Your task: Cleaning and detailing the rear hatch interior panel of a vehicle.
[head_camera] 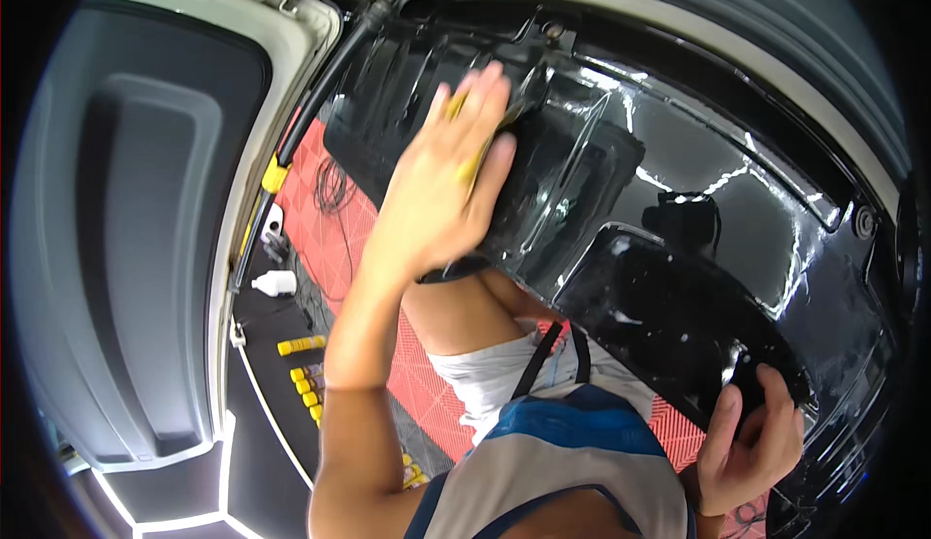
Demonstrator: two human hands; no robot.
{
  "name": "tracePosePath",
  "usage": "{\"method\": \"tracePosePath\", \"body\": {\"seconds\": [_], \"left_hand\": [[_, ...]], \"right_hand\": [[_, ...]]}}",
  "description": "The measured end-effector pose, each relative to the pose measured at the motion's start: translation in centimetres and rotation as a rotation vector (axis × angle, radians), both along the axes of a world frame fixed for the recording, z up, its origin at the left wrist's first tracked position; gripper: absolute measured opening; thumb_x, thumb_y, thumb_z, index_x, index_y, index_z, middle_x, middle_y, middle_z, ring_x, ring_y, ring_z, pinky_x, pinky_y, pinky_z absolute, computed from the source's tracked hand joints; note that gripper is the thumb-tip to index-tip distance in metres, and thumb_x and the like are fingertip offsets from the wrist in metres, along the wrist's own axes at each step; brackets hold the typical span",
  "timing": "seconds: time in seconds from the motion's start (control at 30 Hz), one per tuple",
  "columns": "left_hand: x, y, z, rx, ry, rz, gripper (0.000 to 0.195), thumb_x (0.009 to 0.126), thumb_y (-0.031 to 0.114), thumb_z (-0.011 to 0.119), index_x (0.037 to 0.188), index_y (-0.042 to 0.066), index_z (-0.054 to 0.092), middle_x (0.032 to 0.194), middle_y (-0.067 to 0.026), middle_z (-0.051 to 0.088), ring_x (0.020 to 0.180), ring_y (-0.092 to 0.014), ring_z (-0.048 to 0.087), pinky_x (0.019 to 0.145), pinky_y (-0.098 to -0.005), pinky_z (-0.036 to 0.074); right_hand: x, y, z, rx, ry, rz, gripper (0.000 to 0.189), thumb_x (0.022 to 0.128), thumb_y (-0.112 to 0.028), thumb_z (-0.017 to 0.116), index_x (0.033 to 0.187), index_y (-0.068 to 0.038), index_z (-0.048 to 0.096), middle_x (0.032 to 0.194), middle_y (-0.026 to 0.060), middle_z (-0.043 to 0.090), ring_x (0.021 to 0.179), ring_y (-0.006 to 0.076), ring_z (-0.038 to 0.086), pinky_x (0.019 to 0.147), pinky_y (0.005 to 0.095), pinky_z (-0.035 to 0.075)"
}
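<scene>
A glossy black vehicle panel (676, 175) with molded ribs and a recessed area spans the view before me. My left hand (444, 182) lies flat over its ribbed left part, fingers stretched up and thumb to the right. A yellow pad or cloth (474, 164) shows between the fingers and thumb, pressed under the palm, mostly hidden. At the panel's lower right corner is my right hand (756, 441), fingers curled and thumb apart from them. Whether it grips the corner or only rests there is unclear. Pale specks dot the lower recess (654, 313).
On the left stands a pale vehicle door with grey inner trim (174, 248), beside a black strut (320, 95) with a yellow band. On the floor are a white bottle (275, 283), several yellow-capped containers (302, 345), a coiled cable (334, 186) and red tiles (371, 226).
</scene>
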State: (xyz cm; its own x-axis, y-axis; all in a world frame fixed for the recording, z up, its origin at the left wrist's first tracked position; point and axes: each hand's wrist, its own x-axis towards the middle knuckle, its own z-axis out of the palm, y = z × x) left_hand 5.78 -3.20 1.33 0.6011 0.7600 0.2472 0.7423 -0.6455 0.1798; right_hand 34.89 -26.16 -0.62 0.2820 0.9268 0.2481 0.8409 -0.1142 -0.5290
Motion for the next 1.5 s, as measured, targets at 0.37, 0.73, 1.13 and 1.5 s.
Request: {"method": "tracePosePath", "body": {"seconds": [0.37,0.73,1.13,1.5], "left_hand": [[-0.2,0.9,0.5,-0.075,0.005,-0.023,0.055,0.105,0.011,0.057,0.156,-0.003,0.045,0.164,-0.0249,0.045,0.152,-0.046,0.042,0.128,-0.0566,0.027],[-0.2,0.1,0.1,-0.061,0.018,-0.051,0.054,0.103,0.011,0.058,0.155,-0.001,0.048,0.161,-0.0233,0.049,0.149,-0.046,0.046,0.127,-0.057,0.029],[-1.3,0.0,0.1,-0.046,0.029,-0.079,0.056,0.102,0.011,0.06,0.155,-0.003,0.047,0.159,-0.0255,0.051,0.148,-0.046,0.047,0.126,-0.0579,0.031],[0.7,1.3,0.3,0.041,0.065,-0.064,0.056,0.103,0.014,0.061,0.151,-0.01,0.046,0.155,-0.0305,0.051,0.144,-0.049,0.05,0.124,-0.0556,0.036]], "right_hand": [[0.1,0.0,-0.4,0.045,-0.026,-0.027,0.031,0.092,-0.016,0.078,0.115,0.004,0.072,0.07,0.005,0.059,0.056,0.0164,0.034,0.057,0.0372,0.026],[-0.1,0.1,-0.6,0.011,-0.065,-0.04,0.031,0.093,-0.016,0.078,0.118,0.002,0.073,0.062,0.0026,0.044,0.058,0.0172,0.034,0.057,0.0371,0.026],[-0.3,0.8,-0.8,0.061,-0.3,0.017,0.035,0.093,-0.021,0.082,0.119,0.002,0.073,0.058,0.0034,0.04,0.051,0.0235,0.037,0.056,0.0391,0.032],[-0.3,0.8,-0.6,-0.026,-0.241,0.017,0.037,0.094,-0.023,0.081,0.119,0.003,0.071,0.063,0.0062,0.05,0.051,0.0246,0.046,0.058,0.0399,0.036]]}}
